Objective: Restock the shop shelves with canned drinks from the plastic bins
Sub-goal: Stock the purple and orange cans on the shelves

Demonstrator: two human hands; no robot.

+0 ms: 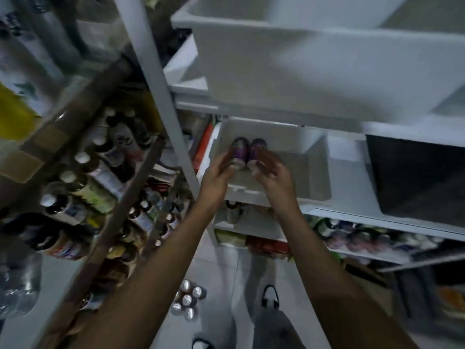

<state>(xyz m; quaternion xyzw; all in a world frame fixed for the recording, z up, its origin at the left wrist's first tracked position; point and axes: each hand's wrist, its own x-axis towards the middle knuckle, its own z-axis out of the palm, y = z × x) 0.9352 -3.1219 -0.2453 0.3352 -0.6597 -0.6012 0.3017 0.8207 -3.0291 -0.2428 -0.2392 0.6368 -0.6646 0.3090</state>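
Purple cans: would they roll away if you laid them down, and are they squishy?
Probably they'd roll: the purple cans are round cylinders, so on their sides in the white bin they could trundle. They look like stiff metal, so likely not squishy. The left hand and right hand each hold one alone, so probably not heavy.

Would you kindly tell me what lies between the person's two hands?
Two purple cans, side by side, held between left hand and right hand; head view.
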